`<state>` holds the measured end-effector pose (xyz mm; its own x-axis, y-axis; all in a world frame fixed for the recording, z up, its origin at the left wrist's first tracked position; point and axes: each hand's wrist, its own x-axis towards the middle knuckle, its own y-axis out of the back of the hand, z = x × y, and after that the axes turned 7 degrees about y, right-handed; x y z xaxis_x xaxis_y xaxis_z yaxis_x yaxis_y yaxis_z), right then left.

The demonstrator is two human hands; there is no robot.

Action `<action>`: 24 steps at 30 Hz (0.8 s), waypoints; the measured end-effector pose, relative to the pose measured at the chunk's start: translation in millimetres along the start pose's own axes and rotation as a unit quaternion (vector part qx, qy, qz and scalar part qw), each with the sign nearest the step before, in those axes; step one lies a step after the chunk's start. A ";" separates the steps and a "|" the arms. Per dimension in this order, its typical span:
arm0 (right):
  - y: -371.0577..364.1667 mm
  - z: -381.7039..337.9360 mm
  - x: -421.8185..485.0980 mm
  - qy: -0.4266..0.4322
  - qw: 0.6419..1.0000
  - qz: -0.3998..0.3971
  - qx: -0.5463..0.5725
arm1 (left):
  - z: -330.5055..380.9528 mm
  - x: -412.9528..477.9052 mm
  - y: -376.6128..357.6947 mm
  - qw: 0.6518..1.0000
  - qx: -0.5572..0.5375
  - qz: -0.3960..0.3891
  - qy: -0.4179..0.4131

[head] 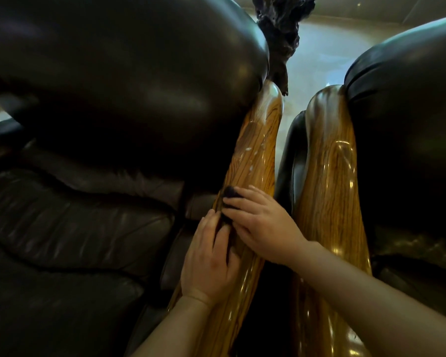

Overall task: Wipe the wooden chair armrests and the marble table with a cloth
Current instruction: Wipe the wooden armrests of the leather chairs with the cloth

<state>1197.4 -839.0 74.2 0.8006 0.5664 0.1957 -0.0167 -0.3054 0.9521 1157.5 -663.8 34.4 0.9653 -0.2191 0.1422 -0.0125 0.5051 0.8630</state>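
Two glossy wooden armrests run side by side away from me: the left armrest (pixel 260 140) and the right armrest (pixel 330 171). Both hands lie on the left one. My right hand (pixel 263 225) presses a small dark cloth (pixel 231 195) against the wood, and only the cloth's edge shows past the fingertips. My left hand (pixel 211 258) rests on the armrest's inner side just below, its fingers touching the cloth's lower end. Wet streaks and drops shine on the left armrest above the hands. No marble table is in view.
A dark leather chair back (pixel 129 81) and seat cushion (pixel 70 228) fill the left. A second leather chair (pixel 407 119) stands on the right. A dark gnarled wooden piece (pixel 281 29) rises beyond the armrests over a pale shiny floor (pixel 319 55).
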 end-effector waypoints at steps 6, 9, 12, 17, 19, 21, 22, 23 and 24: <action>5.1 10.2 11.6 -0.075 0.997 0.033 0.002 | -0.4 -0.6 -0.5 0.999 0.020 -0.009 -0.025; -1.3 2.3 10.8 -0.090 0.995 0.044 -0.003 | -1.9 0.3 -1.9 0.998 0.028 -0.014 -0.049; -10.4 -1.5 -26.2 -0.049 0.996 0.072 0.022 | -3.0 0.7 -1.6 0.999 0.008 -0.011 -0.037; -15.5 -10.6 -5.1 -0.251 0.950 0.160 0.095 | -1.8 0.6 -0.8 1.000 0.006 -0.004 -0.031; -8.5 -3.8 24.7 -0.349 0.911 0.180 0.127 | -2.0 0.7 -0.6 0.999 0.014 -0.006 -0.029; -3.6 4.7 39.8 -0.379 0.903 0.168 0.113 | -2.2 0.0 -2.2 0.999 0.017 -0.006 -0.027; -2.8 5.1 39.8 -0.366 0.913 0.155 0.091 | -2.2 -0.3 -2.6 1.000 0.014 -0.005 -0.026; -2.3 2.4 35.1 -0.335 0.929 0.139 0.069 | -2.1 -0.4 -2.6 1.000 0.012 -0.005 -0.025; -1.6 -2.2 27.2 -0.292 0.947 0.122 0.050 | -1.7 -0.2 -2.2 1.000 0.011 -0.004 -0.024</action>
<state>1217.9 -821.4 78.5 0.9754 -0.0413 0.2167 -0.2110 -0.4607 0.8621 1157.8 -663.5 31.6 0.9518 -0.2634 0.1570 -0.0102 0.4844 0.8748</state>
